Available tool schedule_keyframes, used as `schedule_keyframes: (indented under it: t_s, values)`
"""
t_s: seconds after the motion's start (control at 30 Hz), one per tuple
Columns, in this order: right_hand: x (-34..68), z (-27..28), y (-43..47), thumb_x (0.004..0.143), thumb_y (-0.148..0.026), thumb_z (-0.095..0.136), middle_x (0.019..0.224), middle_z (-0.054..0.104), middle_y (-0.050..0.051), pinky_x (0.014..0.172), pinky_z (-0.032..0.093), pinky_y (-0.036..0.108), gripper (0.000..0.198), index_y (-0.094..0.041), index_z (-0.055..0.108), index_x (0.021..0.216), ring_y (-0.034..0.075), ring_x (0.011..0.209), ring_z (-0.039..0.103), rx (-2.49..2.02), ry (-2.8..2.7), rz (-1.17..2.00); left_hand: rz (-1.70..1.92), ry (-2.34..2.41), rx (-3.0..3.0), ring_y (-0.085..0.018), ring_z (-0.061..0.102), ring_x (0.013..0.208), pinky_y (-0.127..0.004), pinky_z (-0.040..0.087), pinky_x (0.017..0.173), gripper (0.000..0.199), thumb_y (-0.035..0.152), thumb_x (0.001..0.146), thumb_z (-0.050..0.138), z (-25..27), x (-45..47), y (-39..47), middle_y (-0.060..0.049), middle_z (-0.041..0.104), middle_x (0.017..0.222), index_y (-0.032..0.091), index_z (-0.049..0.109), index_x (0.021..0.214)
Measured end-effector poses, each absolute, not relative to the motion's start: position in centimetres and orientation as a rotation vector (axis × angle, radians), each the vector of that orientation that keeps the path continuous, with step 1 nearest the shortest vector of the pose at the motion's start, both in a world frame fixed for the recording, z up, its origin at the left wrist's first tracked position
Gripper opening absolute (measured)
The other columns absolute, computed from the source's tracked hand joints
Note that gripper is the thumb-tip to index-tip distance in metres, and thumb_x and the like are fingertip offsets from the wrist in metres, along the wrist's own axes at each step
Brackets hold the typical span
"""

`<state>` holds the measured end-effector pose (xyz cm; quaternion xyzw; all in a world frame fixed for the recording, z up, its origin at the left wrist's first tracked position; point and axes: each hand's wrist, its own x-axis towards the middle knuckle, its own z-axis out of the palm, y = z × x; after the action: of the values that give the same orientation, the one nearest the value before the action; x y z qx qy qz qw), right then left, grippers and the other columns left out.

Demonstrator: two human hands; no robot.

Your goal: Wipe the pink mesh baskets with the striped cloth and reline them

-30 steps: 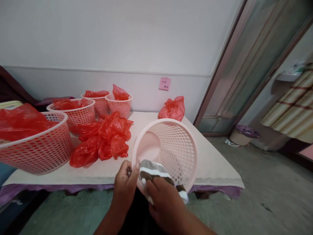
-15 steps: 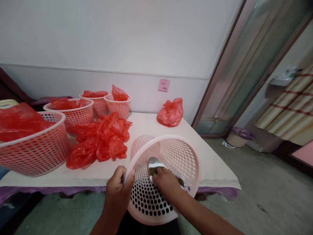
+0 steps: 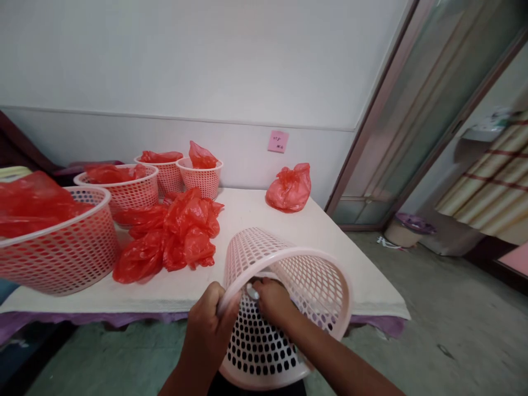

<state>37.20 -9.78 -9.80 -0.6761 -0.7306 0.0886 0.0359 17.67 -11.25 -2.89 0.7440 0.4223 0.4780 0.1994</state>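
A pale pink perforated plastic basket point(image 3: 256, 247) lies tipped toward me at the table's front edge, its mouth facing me. My left hand point(image 3: 212, 324) grips the basket's rim on the left, thumb inside the wall. Inside the basket, my right hand point(image 3: 274, 302) is closed on a cloth point(image 3: 252, 291) with dark and white patches, held against the inner wall. Most of the cloth is hidden behind my fingers. Just left of the basket is a heap of crumpled red plastic bags point(image 3: 181, 234).
Several pink baskets holding red bags, such as the large basket point(image 3: 61, 258), stand at the left. A tied red bag point(image 3: 289, 190) sits at the back right of the white-covered table point(image 3: 247, 201). A bin point(image 3: 406, 230) stands on the floor.
The basket has tilted and shifted slightly right. My right hand has moved deeper into it with the cloth, which now shows less. My left hand has moved right with the rim.
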Motion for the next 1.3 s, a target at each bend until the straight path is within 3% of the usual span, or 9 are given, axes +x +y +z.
schedule_keyframes:
  t_s: [0.23, 0.37, 0.5, 0.6, 0.73, 0.93, 1.13, 1.3]
  values:
    - [35.3, -10.0, -11.4, 0.079, -0.016, 0.051, 0.096, 0.066, 0.001, 0.08, 0.04, 0.024, 0.016, -0.021, 0.061, 0.09, 0.016, 0.091, 0.058, -1.727, -2.295, 0.453, 1.368, 1.222, 2.084, -0.01, 0.043, 0.049, -0.02, 0.038, 0.05, 0.027, 0.035, 0.089, 0.052, -2.5, 17.3, -10.3, 0.009, 0.039, 0.055, 0.024, 0.04, 0.067]
    - [35.8, -9.7, -12.1, 0.075, -0.015, 0.055, 0.103, 0.062, 0.006, 0.083, 0.04, 0.032, 0.024, -0.021, 0.06, 0.098, 0.021, 0.096, 0.055, -1.705, -2.363, 0.386, 1.347, 1.235, 2.063, -0.01, 0.043, 0.05, -0.02, 0.039, 0.05, 0.029, 0.038, 0.088, 0.052, -2.5, 17.2, -10.1, 0.009, 0.039, 0.054, 0.024, 0.041, 0.067]
    - [36.6, -9.9, -11.3, 0.08, -0.016, 0.05, 0.116, 0.058, 0.014, 0.094, 0.035, 0.049, 0.038, -0.022, 0.058, 0.117, 0.03, 0.111, 0.051, -1.925, -2.412, 0.157, 1.358, 1.189, 2.094, -0.01, 0.042, 0.049, -0.02, 0.037, 0.048, 0.029, 0.036, 0.089, 0.051, -2.5, 17.5, -10.5, 0.009, 0.038, 0.054, 0.024, 0.038, 0.066]
    - [36.8, -10.0, -10.4, 0.081, -0.018, 0.051, 0.123, 0.055, 0.017, 0.095, 0.033, 0.056, 0.036, -0.022, 0.06, 0.116, 0.035, 0.116, 0.048, -2.041, -2.371, 0.103, 1.37, 1.181, 2.099, -0.01, 0.042, 0.048, -0.02, 0.036, 0.048, 0.029, 0.034, 0.089, 0.051, -2.5, 17.5, -10.7, 0.009, 0.037, 0.054, 0.024, 0.038, 0.066]
    - [36.8, -10.0, -10.1, 0.076, -0.015, 0.051, 0.124, 0.055, 0.016, 0.084, 0.042, 0.049, 0.043, -0.024, 0.058, 0.118, 0.033, 0.106, 0.054, -2.097, -2.341, 0.146, 1.352, 1.2, 2.091, -0.01, 0.042, 0.05, -0.02, 0.037, 0.05, 0.028, 0.034, 0.089, 0.051, -2.6, 17.4, -10.8, 0.009, 0.037, 0.055, 0.024, 0.038, 0.066]
    - [37.5, -10.0, -10.2, 0.075, -0.019, 0.056, 0.126, 0.053, 0.018, 0.088, 0.04, 0.053, 0.042, -0.022, 0.059, 0.116, 0.036, 0.11, 0.052, -2.157, -2.292, 0.082, 1.347, 1.225, 2.076, -0.01, 0.043, 0.049, -0.021, 0.036, 0.049, 0.027, 0.035, 0.088, 0.05, -2.8, 17.1, -10.5, 0.009, 0.038, 0.053, 0.024, 0.039, 0.067]
    - [36.9, -10.4, -10.0, 0.084, -0.015, 0.046, 0.119, 0.06, 0.012, 0.079, 0.046, 0.038, 0.031, -0.022, 0.065, 0.107, 0.027, 0.097, 0.059, -2.121, -2.338, 0.036, 1.39, 1.176, 2.237, -0.009, 0.043, 0.048, -0.02, 0.036, 0.05, 0.027, 0.03, 0.091, 0.049, -2.4, 17.6, -10.9, 0.009, 0.036, 0.056, 0.024, 0.036, 0.069]
    - [37.8, -8.7, -8.6, 0.089, -0.021, 0.047, 0.117, 0.06, 0.014, 0.084, 0.044, 0.041, 0.029, -0.02, 0.062, 0.114, 0.03, 0.105, 0.053, -2.103, -2.281, -0.118, 1.38, 1.178, 2.32, -0.008, 0.042, 0.047, -0.019, 0.035, 0.05, 0.028, 0.027, 0.093, 0.048, -2.6, 17.0, -10.7, 0.01, 0.034, 0.056, 0.024, 0.033, 0.069]
